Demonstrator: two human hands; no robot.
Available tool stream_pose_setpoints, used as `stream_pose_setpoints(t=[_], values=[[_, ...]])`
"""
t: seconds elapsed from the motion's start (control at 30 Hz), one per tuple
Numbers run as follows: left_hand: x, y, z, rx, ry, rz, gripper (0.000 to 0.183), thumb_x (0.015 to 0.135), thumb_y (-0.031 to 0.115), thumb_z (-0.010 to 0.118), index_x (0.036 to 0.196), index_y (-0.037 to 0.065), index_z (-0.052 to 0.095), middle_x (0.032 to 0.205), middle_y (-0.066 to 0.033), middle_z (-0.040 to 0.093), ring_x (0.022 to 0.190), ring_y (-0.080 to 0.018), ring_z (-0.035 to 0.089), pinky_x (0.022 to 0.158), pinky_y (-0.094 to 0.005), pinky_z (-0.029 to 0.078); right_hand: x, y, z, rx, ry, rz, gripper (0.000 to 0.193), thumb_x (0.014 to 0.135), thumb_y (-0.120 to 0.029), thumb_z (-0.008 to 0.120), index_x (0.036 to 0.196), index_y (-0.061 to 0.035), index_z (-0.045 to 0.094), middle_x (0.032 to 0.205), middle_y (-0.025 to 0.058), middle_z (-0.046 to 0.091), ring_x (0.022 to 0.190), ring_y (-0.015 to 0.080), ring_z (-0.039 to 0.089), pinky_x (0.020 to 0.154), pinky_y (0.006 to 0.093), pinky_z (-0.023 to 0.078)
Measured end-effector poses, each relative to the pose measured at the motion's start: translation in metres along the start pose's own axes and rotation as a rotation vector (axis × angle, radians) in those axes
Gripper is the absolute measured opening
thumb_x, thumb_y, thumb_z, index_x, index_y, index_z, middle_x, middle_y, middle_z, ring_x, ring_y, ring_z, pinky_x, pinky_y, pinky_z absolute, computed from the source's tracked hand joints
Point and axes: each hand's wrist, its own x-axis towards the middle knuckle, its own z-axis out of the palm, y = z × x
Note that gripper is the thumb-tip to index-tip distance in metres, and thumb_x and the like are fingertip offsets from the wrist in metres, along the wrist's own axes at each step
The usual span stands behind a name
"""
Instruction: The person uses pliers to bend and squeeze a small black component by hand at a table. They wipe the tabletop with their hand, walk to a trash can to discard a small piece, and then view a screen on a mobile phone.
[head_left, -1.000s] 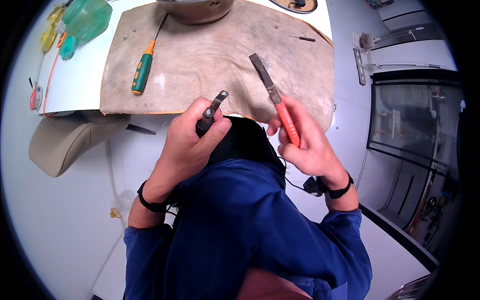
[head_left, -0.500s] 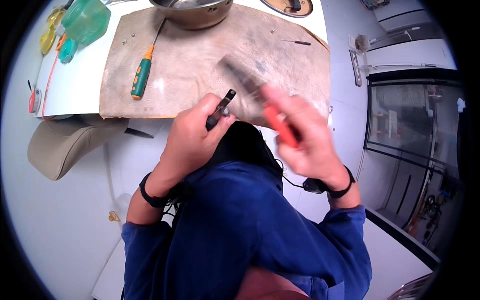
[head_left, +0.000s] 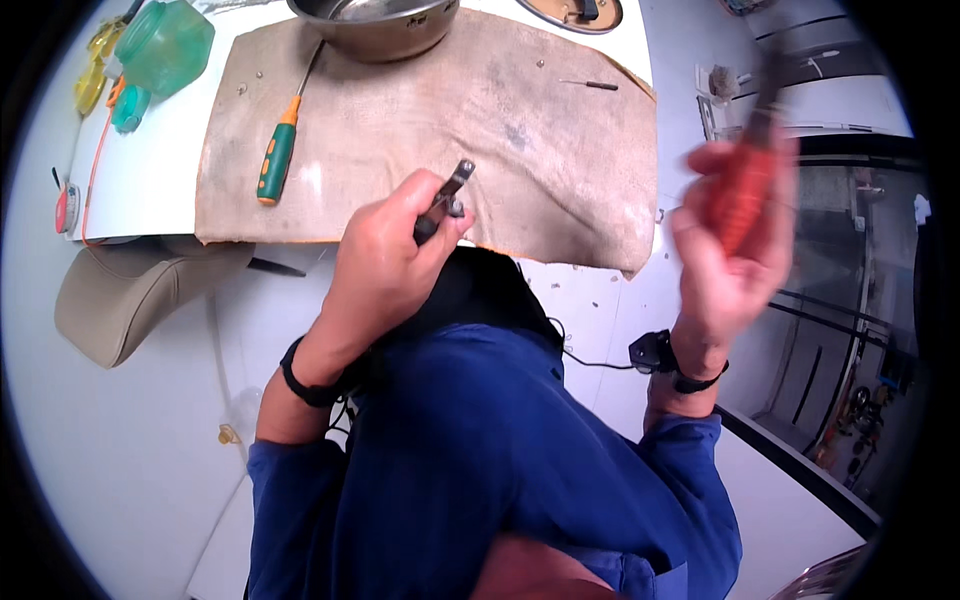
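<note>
My left hand [head_left: 375,245] is closed around a small dark metal piece [head_left: 463,170] just over the near edge of the cloth mat [head_left: 560,160]. One narrow end sticks up past my thumb, with a rounded metal bit beside it; the rest lies inside my hand. Out to the right, beyond the mat, my right hand [head_left: 720,280] grips a red-handled tool [head_left: 745,200]. Its dark head points up and away, too smeared by motion to tell its kind. A green and orange screwdriver [head_left: 279,155] lies on the mat's left part.
At the far edge sit a metal bowl [head_left: 385,35] and a round lid [head_left: 590,18]. A thin dark-handled tool [head_left: 600,86] lies right on the mat. Left are a green plastic jar [head_left: 165,50] and its cap [head_left: 130,108]. Below the table is a beige chair [head_left: 140,300].
My right hand has swung up and to the right with the red-handled tool, away from the left hand. My left hand keeps its hold and has barely shifted.
</note>
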Motion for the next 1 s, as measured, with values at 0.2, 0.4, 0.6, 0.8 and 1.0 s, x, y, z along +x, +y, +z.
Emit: stream_pose_setpoints(t=[0.2, 0.4, 0.6, 0.8, 1.0], values=[[0.025, -0.011, 0.013, -0.008, 0.009, 0.122, 0.016, 0.093, 0.010, 0.071, 0.094, 0.000, 0.058, 0.073, -0.0161, 0.062, 0.062, -0.0267, 0.063, 0.060, -0.0357, 0.047, -0.008, 0.052, 0.006, -0.418, -0.481, -0.084, 0.080, 0.068, 0.011, 0.054, 0.147, -0.0009, 0.052, 0.117, 0.0134, 0.068, 0.082, 0.0231, 0.064, 0.076, 0.0361, 0.055], [0.036, 0.000, 0.016, 0.002, 0.015, 0.082, 0.020, 0.094, 0.015, 0.071, 0.090, 0.002, 0.055, 0.067, -0.0156, 0.056, 0.056, -0.0298, 0.050, 0.056, -0.0372, 0.043, -0.004, 0.040, -0.011, -0.217, -0.011, -0.124, 0.079, 0.071, 0.011, 0.055, 0.149, -0.0025, 0.051, 0.112, 0.0120, 0.065, 0.082, 0.0160, 0.059, 0.075, 0.0276, 0.051], [0.040, -0.010, 0.007, 0.127, -0.004, 0.068, 0.022, 0.093, 0.013, 0.072, 0.087, 0.002, 0.054, 0.065, -0.0151, 0.054, 0.054, -0.0293, 0.051, 0.054, -0.0385, 0.042, 0.006, 0.042, -0.023, -0.105, -0.095, 0.183, 0.082, 0.075, 0.011, 0.059, 0.154, -0.0017, 0.044, 0.115, 0.0098, 0.067, 0.081, 0.0109, 0.060, 0.073, 0.0232, 0.051], [0.036, 0.012, 0.008, 0.019, -0.025, 0.084, 0.020, 0.092, 0.012, 0.073, 0.088, 0.002, 0.055, 0.067, -0.0143, 0.057, 0.057, -0.0295, 0.057, 0.055, -0.0375, 0.044, -0.009, 0.048, -0.006, -0.293, -0.337, 0.049, 0.078, 0.071, 0.007, 0.055, 0.148, -0.0005, 0.051, 0.111, 0.0139, 0.065, 0.095, 0.0168, 0.062, 0.091, 0.0299, 0.049], [0.014, 0.006, -0.001, 0.068, -0.078, -0.040, 0.021, 0.091, 0.011, 0.074, 0.089, 0.003, 0.055, 0.066, -0.0131, 0.055, 0.058, -0.0281, 0.053, 0.057, -0.0349, 0.043, -0.003, 0.023, -0.033, -0.018, -0.024, 0.298, 0.076, 0.076, 0.003, 0.059, 0.151, 0.0008, 0.047, 0.122, 0.0084, 0.063, 0.087, 0.0137, 0.057, 0.092, 0.0308, 0.051]])
